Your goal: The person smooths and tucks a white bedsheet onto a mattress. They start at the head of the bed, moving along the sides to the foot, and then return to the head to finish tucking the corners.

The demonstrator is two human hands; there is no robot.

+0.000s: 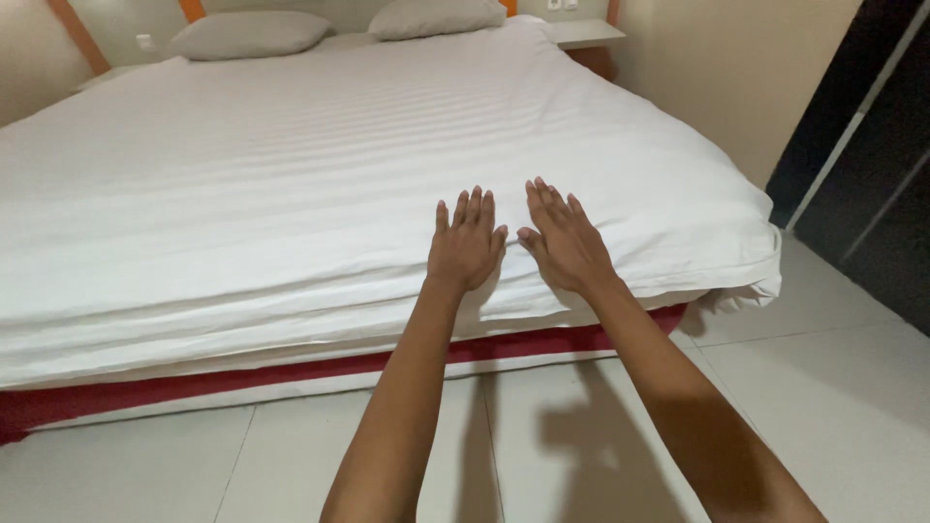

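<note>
Head view: white duvet (291, 165) covers the bed, long axis running near-left to far-right, near edge hanging above a red bed base (194, 387) and tiled floor (823, 407). Two grey pillows (250, 34) lie at the far end. Left hand (467, 247) and right hand (567, 247) lie flat on the duvet's near edge, side by side, fingers spread, pointing far, gripping nothing.
</note>
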